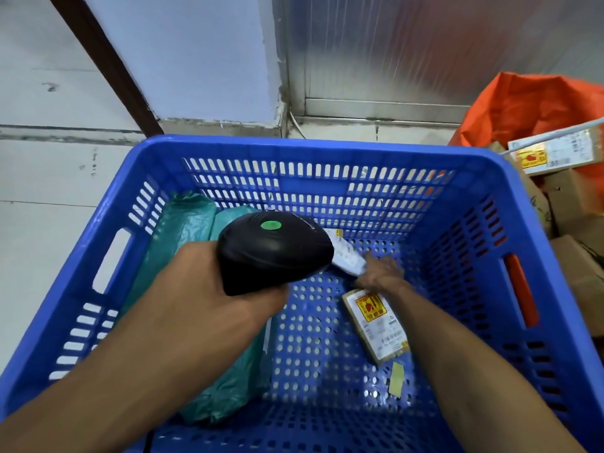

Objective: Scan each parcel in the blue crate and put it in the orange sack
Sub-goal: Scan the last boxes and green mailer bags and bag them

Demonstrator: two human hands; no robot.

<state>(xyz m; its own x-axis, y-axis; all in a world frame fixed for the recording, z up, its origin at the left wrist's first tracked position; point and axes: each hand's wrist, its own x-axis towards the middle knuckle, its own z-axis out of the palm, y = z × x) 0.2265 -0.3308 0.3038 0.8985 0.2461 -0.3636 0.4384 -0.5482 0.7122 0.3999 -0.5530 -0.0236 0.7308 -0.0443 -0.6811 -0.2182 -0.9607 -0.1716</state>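
Observation:
The blue crate (327, 148) fills the middle of the view. My left hand (209, 289) grips a black barcode scanner (274, 250) with a green dot, held over the crate. My right hand (380, 268) reaches deep into the crate and holds a small grey-white labelled parcel (346, 253), partly hidden behind the scanner. A small brown box (376, 325) with a yellow sticker lies flat on the crate floor, just under my right forearm. Green plastic mailers (183, 230) lie along the crate's left side. The orange sack (529, 106) stands open at the right, with cardboard parcels (555, 155) inside.
A yellow scrap of paper (396, 382) lies on the crate floor near the front. More brown boxes (575, 230) sit against the sack at the right edge. A white wall and a metal door frame (359, 109) stand behind the crate, with pale floor (49, 191) at the left.

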